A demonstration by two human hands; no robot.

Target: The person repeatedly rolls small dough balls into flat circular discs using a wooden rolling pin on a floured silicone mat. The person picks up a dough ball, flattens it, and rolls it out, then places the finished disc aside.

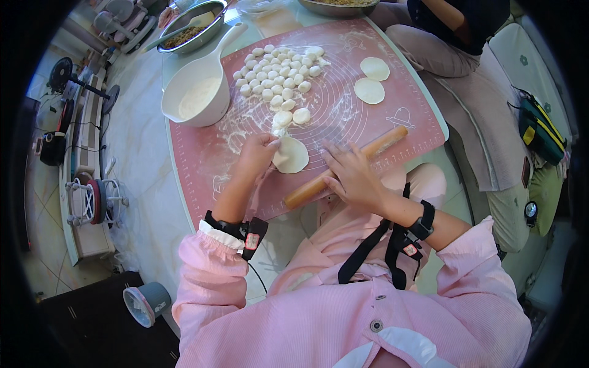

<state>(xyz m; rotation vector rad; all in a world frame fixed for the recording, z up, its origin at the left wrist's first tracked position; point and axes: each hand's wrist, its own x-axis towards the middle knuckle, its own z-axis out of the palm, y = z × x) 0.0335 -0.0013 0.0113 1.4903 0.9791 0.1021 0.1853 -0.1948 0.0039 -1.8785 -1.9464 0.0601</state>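
My left hand (pixel 260 154) pinches the left edge of a round, flat dough wrapper (pixel 291 155) lying on the pink silicone mat (pixel 202 152). My right hand (pixel 352 172) rests with fingers spread over a wooden rolling pin (pixel 306 189), which lies slantwise near the mat's front edge; whether the palm presses on it is not plain. Just beyond the wrapper are two flattened dough pieces (pixel 301 116) and a little heap of flour (pixel 279 132). Many small dough balls (pixel 277 79) cluster farther back. Two rolled wrappers (pixel 369 90) lie at the back right, their edges meeting.
A white handled bowl with flour (pixel 167 103) stands at the mat's left edge. Behind it is a steel bowl of filling (pixel 221 28) with a spatula. Another steel bowl (pixel 340 8) stands at the far edge. A seated person (pixel 437 41) is at the back right.
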